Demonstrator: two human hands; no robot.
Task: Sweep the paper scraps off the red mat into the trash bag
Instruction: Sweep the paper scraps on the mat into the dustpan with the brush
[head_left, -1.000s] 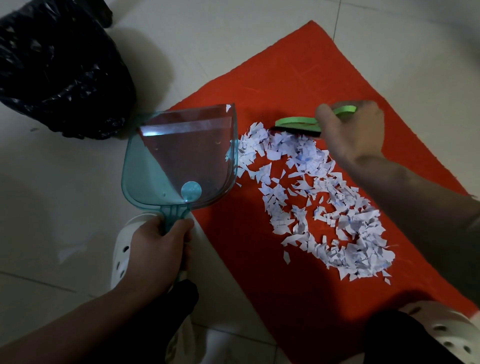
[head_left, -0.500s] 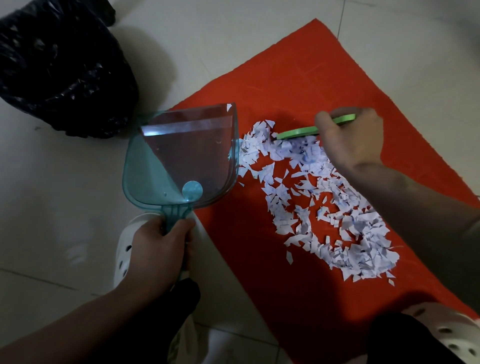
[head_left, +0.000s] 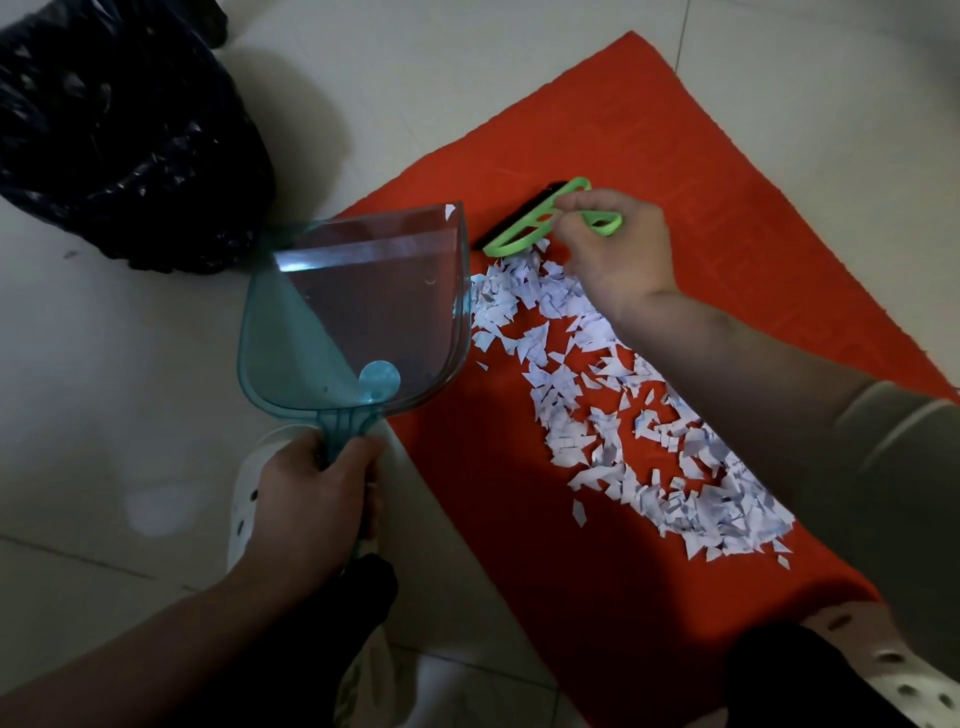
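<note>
A red mat (head_left: 737, 208) lies on the tiled floor with a long band of white paper scraps (head_left: 613, 405) across it. My left hand (head_left: 311, 499) grips the handle of a clear teal dustpan (head_left: 358, 312), whose right side touches the near-left end of the scraps. One scrap sticks to the pan's far corner. My right hand (head_left: 613, 254) holds a green hand brush (head_left: 545, 218) with black bristles at the far end of the scrap pile, just right of the pan. A black trash bag (head_left: 119, 135) sits at the upper left, beyond the dustpan.
White perforated clogs show under my left hand (head_left: 249, 478) and at the lower right corner (head_left: 857, 649). Pale floor tiles (head_left: 104, 389) surround the mat. Dark trouser legs fill the bottom edge.
My right hand has moved the green brush left and toward the dustpan, turning it so its head now points at the pan's far corner. The dustpan and left hand have stayed in place.
</note>
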